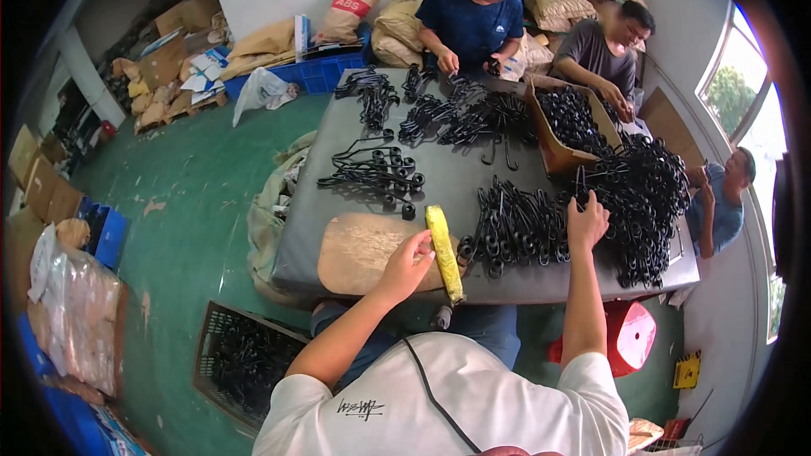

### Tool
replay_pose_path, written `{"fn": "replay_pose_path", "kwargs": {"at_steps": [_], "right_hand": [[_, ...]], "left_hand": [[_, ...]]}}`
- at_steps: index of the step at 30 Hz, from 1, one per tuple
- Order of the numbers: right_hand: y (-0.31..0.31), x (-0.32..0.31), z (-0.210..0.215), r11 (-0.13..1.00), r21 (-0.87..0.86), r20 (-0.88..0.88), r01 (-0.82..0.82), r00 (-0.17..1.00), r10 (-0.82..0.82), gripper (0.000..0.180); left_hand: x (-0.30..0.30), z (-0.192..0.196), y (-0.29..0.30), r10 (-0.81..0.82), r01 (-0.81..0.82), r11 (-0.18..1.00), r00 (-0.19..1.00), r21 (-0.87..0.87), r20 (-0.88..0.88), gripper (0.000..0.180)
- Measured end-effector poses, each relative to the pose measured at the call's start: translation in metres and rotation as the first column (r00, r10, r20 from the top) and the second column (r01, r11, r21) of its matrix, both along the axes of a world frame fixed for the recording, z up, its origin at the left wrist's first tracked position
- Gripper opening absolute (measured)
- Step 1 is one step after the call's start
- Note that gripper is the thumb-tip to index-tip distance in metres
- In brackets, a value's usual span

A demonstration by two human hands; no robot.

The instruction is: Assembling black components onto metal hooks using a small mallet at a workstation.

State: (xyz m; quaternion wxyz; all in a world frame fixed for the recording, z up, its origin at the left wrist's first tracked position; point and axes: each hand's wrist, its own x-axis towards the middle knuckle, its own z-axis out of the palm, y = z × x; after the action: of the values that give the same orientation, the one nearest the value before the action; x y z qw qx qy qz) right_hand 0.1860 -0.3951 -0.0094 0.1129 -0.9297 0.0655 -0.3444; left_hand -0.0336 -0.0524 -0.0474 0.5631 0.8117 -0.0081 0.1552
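Note:
My left hand point(410, 265) is over a worn wooden board point(359, 245) at the table's near edge. Its fingers are bent but apart, with the tips close against a yellow-wrapped bar point(443, 245); I see nothing in its grasp. Further right, my right hand point(589, 224) reaches to a heap of black bent rods point(646, 194) with round coiled ends. Its fingers are closed on a black bent rod point(580, 179), partly hidden by the hand. To the left of that hand lies a row of similar black rods point(517, 224).
More black rods point(380, 173) lie in bunches across the grey table point(296, 228). A cardboard box point(557, 148) of black parts stands at the far right. Two people work across the table; a third person is at the right. A crate point(245, 350) and red stool point(629, 338) flank me.

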Motion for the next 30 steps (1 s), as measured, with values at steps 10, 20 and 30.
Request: {"fn": "replay_pose_path", "kwargs": {"at_steps": [10, 20, 30], "right_hand": [[0.164, -0.156, 0.020, 0.406, 0.061, 0.009, -0.912, 0.407, 0.913, 0.068], [0.184, -0.160, -0.051, 0.687, 0.074, -0.567, -0.723, 0.536, 0.625, 0.091], [0.189, -0.163, -0.043, 0.647, -0.185, -0.723, -0.740, 0.548, 0.421, 0.091]], "left_hand": [[0.018, 0.051, -0.003, -0.175, 0.079, 0.748, 0.981, -0.659, -0.081, 0.051], [-0.012, 0.073, 0.076, 0.366, -0.371, 0.909, 0.929, -0.189, -0.064, 0.041], [0.002, 0.061, 0.082, 0.284, -0.281, 0.959, 0.949, 0.040, -0.140, 0.035]]}}
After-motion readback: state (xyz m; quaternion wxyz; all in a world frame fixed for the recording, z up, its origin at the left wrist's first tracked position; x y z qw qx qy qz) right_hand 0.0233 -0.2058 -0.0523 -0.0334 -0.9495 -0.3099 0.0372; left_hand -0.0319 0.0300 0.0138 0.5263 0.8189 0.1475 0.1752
